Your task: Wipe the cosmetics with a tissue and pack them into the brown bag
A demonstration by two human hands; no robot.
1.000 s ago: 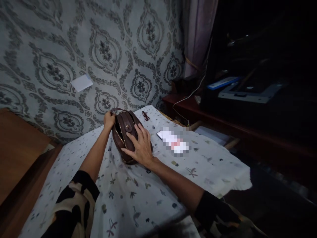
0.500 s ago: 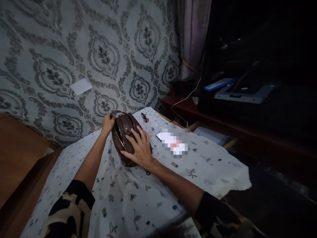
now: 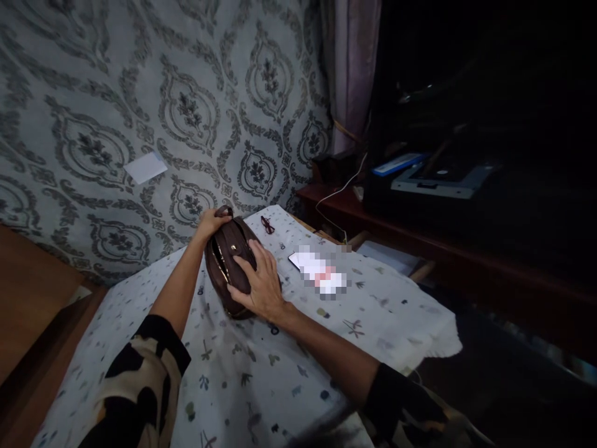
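Observation:
A brown leather handbag [image 3: 221, 274] with gold-toned zips lies on the cloth, one zip partly parted along its left side so a dark gap shows. My left hand [image 3: 211, 224] is closed at the bag's far end, its fingers at the short handle [image 3: 224, 210]; the exact grip of the fingertips is partly hidden. Across the right side of the bag rests my right hand [image 3: 261, 286], fingers spread and lying on the leather beside a small gold stud.
A patterned white cloth [image 3: 252, 386] covers the table. To the right of the bag lies a lit phone [image 3: 295, 261], with dark-framed glasses [image 3: 267, 225] behind it. A white cable [image 3: 342, 186] hangs from a dark red shelf [image 3: 326, 194]. Patterned wallpaper [image 3: 186, 112] rises behind.
My left hand has shifted slightly right along the bag's far end, and the handle now bends upward over its fingers. My right hand stays spread on the bag. The view has turned slightly.

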